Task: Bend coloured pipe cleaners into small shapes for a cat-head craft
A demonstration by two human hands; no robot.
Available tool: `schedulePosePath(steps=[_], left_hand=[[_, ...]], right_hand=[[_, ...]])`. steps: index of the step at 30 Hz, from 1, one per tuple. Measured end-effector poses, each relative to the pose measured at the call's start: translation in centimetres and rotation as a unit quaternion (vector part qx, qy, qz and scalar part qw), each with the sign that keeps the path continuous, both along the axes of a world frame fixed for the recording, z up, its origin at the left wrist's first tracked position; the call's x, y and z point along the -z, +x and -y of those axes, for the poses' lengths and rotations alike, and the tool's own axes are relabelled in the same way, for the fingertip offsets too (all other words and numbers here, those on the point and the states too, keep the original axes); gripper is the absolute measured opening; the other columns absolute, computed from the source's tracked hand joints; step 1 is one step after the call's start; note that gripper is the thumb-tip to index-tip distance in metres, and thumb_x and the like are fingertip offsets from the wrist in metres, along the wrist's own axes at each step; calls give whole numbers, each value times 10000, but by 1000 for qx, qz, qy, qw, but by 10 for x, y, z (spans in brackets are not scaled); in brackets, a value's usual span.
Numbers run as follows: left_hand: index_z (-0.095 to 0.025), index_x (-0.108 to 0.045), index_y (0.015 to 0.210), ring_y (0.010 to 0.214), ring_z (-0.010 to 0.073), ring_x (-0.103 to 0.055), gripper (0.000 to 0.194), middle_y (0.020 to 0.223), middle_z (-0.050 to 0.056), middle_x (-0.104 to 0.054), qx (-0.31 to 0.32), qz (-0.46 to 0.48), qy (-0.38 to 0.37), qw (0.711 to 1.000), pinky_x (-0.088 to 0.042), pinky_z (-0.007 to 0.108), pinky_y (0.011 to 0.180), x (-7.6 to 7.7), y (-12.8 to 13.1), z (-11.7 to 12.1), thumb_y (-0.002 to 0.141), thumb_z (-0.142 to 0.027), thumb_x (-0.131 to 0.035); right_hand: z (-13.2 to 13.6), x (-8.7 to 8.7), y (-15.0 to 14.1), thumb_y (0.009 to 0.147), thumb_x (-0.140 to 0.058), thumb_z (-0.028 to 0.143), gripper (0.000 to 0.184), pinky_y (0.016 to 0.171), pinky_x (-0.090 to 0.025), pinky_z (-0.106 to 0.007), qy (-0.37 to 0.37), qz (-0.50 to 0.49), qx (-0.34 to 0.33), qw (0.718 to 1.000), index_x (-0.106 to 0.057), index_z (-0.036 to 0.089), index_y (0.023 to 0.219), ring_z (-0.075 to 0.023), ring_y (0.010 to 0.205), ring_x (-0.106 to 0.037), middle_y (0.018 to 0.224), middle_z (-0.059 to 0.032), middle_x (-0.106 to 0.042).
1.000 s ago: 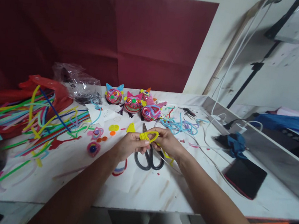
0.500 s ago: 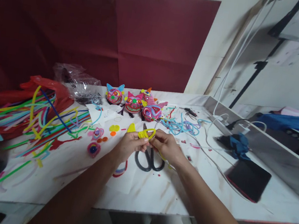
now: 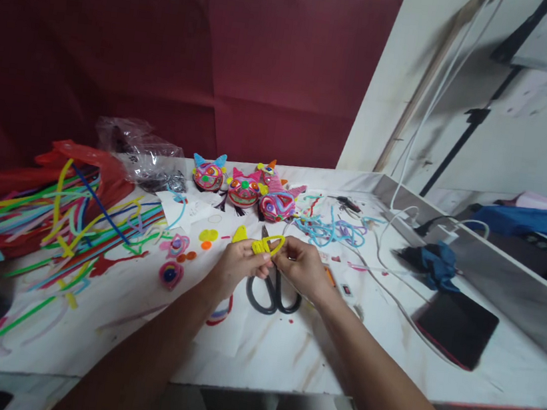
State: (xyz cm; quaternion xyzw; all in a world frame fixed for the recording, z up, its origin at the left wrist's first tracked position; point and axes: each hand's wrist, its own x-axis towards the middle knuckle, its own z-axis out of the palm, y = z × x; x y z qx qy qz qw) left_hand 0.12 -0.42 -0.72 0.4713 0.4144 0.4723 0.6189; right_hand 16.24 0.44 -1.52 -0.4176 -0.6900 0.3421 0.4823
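Note:
A yellow pipe cleaner (image 3: 262, 247), bent into a coil with a loop at its right end, is held up between my hands. My left hand (image 3: 240, 264) pinches the wound part from the left. On the other side, my right hand (image 3: 302, 266) has its fingers closed by the loop, touching the yellow strand; its fingertips are partly hidden. Below and behind both hands lie scissors (image 3: 271, 299) with black handles, the blades partly covered. A yellow pointed piece (image 3: 240, 232) rests just beyond my left hand.
Several colourful animal heads (image 3: 244, 189) sit at the back. Loose pipe cleaners (image 3: 115, 218) spill from a red bag (image 3: 117, 167) on the left. Blue yarn-like strands (image 3: 325, 229) lie right of centre. Pink flower-like pieces (image 3: 171, 274), a white cable (image 3: 387, 297) and a black flat object (image 3: 459, 328) are nearby.
The yellow tail that showed beneath my right wrist is no longer visible there. My right hand has turned slightly; the coil stays in nearly the same place.

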Motion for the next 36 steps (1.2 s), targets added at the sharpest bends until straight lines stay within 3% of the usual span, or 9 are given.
schedulePosePath(steps=[8, 16, 22, 29, 36], left_hand=[[-140, -607, 932, 483, 86, -599, 453, 620, 8, -695, -6, -2, -11, 1000, -505, 199, 503, -2, 1, 1, 593, -298, -864], [-139, -592, 904, 497, 88, -607, 424, 652, 24, -705, -4, 8, -16, 1000, -511, 210, 523, -1, 0, 0, 607, -279, -861], [-125, -616, 850, 527, 87, -613, 375, 677, 35, -705, -5, 23, -12, 1000, -513, 205, 541, 2, -3, -3, 609, -277, -860], [-113, -642, 815, 553, 85, -621, 350, 697, 39, -703, -13, 26, -16, 999, -522, 206, 571, 4, -2, -4, 602, -278, -864], [-113, -649, 803, 555, 91, -623, 347, 677, 22, -684, -27, 17, -5, 999, -536, 219, 578, 7, -3, -5, 603, -300, -861]], right_hand=[[-1, -2, 3, 752, -532, 215, 113, 594, -379, -243, 5, 36, -25, 999, -621, 167, 702, -107, 583, -460, 630, 27, -563], [-3, 1, 5, 743, -589, 244, 92, 610, -440, -250, -43, -20, -80, 996, -642, 169, 740, -127, 619, -547, 684, 1, -643], [1, 3, 7, 770, -582, 243, 176, 623, -452, -252, -53, 51, -2, 997, -720, 172, 855, -149, 668, -591, 752, -27, -706], [4, 0, 5, 806, -566, 271, 191, 595, -418, -249, -55, 94, 23, 994, -727, 172, 833, -140, 612, -565, 700, -21, -692], [7, -2, 1, 823, -556, 295, 181, 525, -350, -241, -12, 116, 40, 992, -694, 190, 770, -127, 530, -519, 598, 7, -630]])
